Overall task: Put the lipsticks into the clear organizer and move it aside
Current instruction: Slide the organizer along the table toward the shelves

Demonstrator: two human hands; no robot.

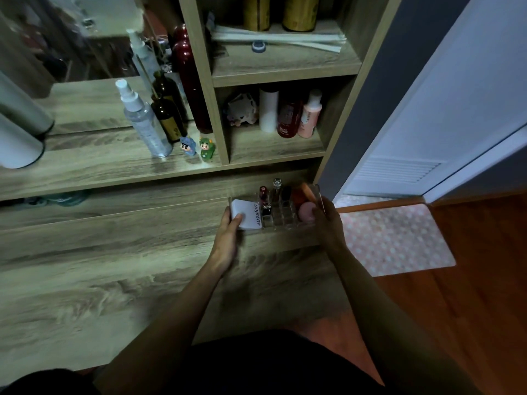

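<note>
Bare tabletop [94, 269] lower left; organizer [281, 213] at right edge, gripped by left hand [228, 238] and right hand [328, 223]. Lipsticks [263, 199] inside; compact [246, 213] reads "4U2skin".

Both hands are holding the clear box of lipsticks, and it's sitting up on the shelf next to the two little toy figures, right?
Not quite. The head view shows both hands, left hand and right hand, holding the clear box, but it sits on the lower desk top, not on the shelf beside the toy figures.
</note>
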